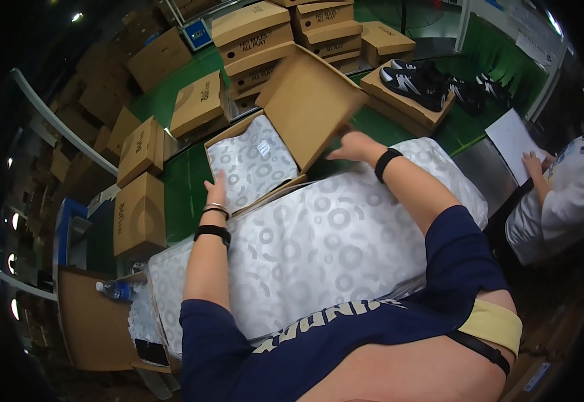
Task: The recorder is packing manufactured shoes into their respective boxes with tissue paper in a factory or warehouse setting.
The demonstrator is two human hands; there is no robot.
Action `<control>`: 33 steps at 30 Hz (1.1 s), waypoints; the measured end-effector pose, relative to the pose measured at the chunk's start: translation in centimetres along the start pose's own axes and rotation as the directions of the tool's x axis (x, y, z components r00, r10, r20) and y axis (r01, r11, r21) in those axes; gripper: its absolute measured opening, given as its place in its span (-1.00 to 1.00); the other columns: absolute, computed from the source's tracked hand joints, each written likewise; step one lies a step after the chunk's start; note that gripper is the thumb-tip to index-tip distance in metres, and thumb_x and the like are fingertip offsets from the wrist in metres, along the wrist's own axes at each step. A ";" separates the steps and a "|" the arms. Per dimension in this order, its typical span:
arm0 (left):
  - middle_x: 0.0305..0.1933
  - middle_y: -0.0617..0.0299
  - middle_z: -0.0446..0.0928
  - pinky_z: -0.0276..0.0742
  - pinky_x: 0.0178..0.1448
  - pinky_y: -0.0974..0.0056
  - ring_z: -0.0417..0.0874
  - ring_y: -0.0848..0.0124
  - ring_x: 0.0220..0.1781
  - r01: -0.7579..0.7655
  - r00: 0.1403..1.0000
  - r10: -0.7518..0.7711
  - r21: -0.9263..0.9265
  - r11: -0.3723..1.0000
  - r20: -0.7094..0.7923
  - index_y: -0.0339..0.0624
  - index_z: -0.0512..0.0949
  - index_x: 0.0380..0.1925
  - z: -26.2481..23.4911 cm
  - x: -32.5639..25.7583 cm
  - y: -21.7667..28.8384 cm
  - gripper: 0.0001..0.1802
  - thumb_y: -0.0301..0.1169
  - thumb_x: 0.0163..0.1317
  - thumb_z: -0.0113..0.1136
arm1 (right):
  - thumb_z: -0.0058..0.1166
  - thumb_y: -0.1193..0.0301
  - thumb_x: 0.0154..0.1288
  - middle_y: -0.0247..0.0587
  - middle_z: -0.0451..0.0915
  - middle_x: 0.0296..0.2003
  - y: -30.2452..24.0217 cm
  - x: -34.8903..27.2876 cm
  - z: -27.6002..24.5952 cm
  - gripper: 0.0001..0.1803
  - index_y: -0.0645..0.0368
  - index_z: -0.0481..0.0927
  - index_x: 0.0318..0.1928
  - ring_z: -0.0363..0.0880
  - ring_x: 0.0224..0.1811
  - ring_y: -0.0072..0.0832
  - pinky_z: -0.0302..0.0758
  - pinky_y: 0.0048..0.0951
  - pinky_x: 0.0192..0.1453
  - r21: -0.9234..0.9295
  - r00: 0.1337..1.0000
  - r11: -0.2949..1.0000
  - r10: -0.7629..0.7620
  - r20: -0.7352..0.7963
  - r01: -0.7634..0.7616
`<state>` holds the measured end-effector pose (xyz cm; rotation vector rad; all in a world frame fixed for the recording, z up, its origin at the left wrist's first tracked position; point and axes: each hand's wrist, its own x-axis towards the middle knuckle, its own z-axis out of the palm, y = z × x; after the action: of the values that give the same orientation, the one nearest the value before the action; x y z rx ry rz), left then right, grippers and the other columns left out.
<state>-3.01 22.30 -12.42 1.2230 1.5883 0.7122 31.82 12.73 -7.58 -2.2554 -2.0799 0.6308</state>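
An open shoebox (265,199) sits in front of me, its brown lid (315,100) tilted up on the far right side. Inside lies a bundle wrapped in patterned white-grey tissue paper (251,157) with a small white sticker. My left hand (215,190) grips the box's left wall, thumb over the paper side. At the lid's right edge is my right hand (355,145), fingers apart and against the lid; the lid's outer corner is blurred. A large stack of the same patterned paper (325,234) spreads under my forearms.
Closed shoeboxes (255,33) are stacked at the back, with several more boxes (141,151) along the left. Black-and-white sneakers (416,86) rest on a box at the right. A co-worker (553,194) holds white paper (509,142). A water bottle (114,289) lies at lower left.
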 end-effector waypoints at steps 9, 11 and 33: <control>0.15 -0.28 0.22 0.28 0.17 0.08 0.33 -0.08 0.13 -0.046 0.996 0.081 0.564 0.825 -0.038 -0.01 -0.33 0.29 2.3 3.7 -1.5 -0.01 -0.01 0.06 0.08 | 0.19 0.15 -0.08 0.18 -0.01 0.24 -4.2 3.0 3.1 -0.22 -0.01 0.22 0.21 0.15 0.21 0.03 0.17 -0.26 0.23 0.351 0.923 0.882 -0.370 0.102 0.315; 0.22 -0.32 0.07 0.16 0.22 0.03 0.20 -0.15 0.20 -0.136 0.978 0.207 0.855 0.500 0.035 -0.04 -0.23 0.29 -2.0 6.5 -3.3 -0.05 -0.01 0.04 0.09 | 0.22 0.17 -0.11 0.17 0.36 0.01 -0.7 6.0 3.3 -0.36 0.25 0.42 -0.01 0.29 0.10 -0.03 0.26 -0.29 0.16 0.446 0.888 0.780 -0.302 -0.346 0.439; 0.02 -0.29 0.31 0.58 -0.25 0.26 0.59 0.14 -0.26 0.033 0.847 0.532 0.998 -0.060 0.004 -0.27 0.25 -0.03 1.6 5.7 -5.7 -0.31 -0.36 -0.20 0.35 | 0.18 0.20 0.03 -0.17 0.48 -0.22 23.6 13.1 1.5 -0.60 0.08 0.45 -0.14 0.46 -0.30 -0.32 0.40 -0.30 -0.42 0.973 0.224 -0.225 0.947 0.232 -0.056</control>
<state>-3.81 25.67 -19.89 2.7088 2.3388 -0.2707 54.36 22.14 -19.15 -1.7875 0.3537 0.5515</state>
